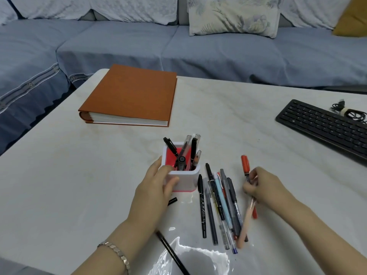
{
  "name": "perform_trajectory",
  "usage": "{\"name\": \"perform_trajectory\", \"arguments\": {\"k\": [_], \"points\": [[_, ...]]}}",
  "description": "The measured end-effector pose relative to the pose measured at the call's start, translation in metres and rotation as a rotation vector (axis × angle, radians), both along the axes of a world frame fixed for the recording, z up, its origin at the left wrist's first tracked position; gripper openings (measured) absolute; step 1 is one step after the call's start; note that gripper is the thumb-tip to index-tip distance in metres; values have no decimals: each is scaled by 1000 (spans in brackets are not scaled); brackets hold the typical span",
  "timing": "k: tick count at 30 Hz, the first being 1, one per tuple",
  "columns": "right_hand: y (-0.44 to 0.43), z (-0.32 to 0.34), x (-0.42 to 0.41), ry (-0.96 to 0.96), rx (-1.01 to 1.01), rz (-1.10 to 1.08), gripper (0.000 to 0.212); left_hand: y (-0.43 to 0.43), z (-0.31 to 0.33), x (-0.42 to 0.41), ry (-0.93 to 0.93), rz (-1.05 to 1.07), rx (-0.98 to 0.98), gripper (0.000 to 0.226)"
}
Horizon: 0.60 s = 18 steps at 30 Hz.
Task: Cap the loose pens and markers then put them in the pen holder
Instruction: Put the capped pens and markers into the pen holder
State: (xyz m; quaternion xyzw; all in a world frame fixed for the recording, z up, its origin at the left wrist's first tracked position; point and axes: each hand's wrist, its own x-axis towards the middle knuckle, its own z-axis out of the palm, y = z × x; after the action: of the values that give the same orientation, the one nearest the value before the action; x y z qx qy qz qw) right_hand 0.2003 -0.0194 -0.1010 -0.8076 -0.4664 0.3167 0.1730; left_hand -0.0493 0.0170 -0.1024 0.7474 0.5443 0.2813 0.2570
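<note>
A white pen holder [184,180] with a red inside stands mid-table, several pens upright in it. My left hand [155,187] grips its near left corner, thumb on the front wall. Just right of it lies a bundle of loose pens [220,203], black, grey, light blue and clear. My right hand [262,187] pinches a red marker [245,164] with its cap pointing away from me; a pale pink pen [246,223] lies under that hand. A small black cap [172,201] lies by my left hand. A long black pen [172,254] lies under my left forearm.
An orange-brown album [131,94] lies at the table's far left. A black keyboard [325,128] and a coiled cable [349,112] sit at the right edge. Crinkled clear plastic [190,259] lies near the front edge. A blue sofa [178,46] runs behind the table.
</note>
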Motion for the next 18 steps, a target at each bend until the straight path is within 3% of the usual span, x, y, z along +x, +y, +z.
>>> {"name": "perform_trajectory", "arguments": {"k": [6,8,10,13,18], "points": [[12,78,-16,209,633,0,19,0,-2,0,-1,-1,-6,16],[15,101,-35,131,872,44,22,-1,-1,1,-3,5,-17,15],[21,112,-52,-66,1032,121,22,-2,0,1,-7,4,-20,14],[32,108,-68,-283,1108,238,28,-1,0,1,-8,-8,-27,13],[38,90,-73,-267,1161,337,24,0,-2,0,5,-9,-21,13]]}}
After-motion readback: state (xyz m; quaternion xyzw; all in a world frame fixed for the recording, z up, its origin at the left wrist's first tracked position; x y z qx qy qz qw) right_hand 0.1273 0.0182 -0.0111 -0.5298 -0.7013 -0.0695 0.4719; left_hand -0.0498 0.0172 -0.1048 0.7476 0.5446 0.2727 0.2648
